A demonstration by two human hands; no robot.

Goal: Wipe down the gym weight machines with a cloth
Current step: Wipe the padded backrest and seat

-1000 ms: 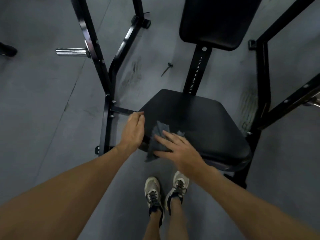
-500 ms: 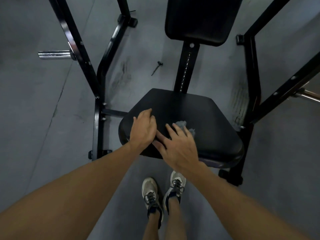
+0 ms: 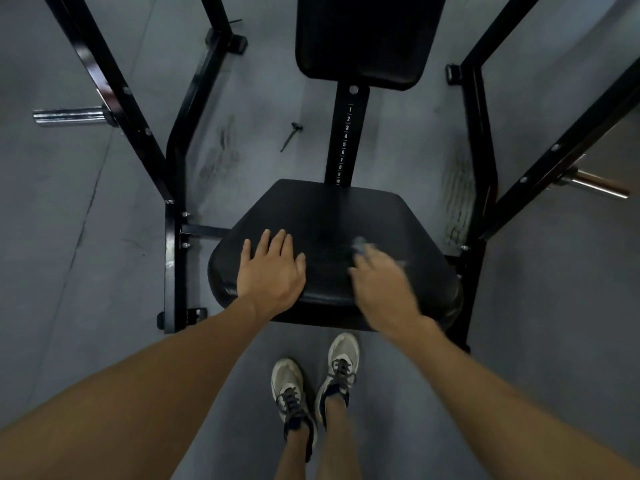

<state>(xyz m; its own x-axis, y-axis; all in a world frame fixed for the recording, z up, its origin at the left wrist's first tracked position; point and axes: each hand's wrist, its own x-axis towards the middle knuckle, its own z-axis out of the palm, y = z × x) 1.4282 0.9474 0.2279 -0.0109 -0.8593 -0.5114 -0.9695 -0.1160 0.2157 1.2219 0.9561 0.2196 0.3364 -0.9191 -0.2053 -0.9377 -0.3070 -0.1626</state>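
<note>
Sweeping rightward, your right hand (image 3: 379, 282) has carried the cloth (image 3: 360, 244) from the seat pad (image 3: 322, 216)'s front-left to its middle, fingers pressing it flat; left hand (image 3: 272, 268) now rests open, bracing.

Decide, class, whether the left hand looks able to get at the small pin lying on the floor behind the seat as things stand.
Probably not without moving. The left hand rests flat on the seat, and the pin lies on the floor well beyond the seat's far edge. Nothing covers it, but the seat stands between.
</note>
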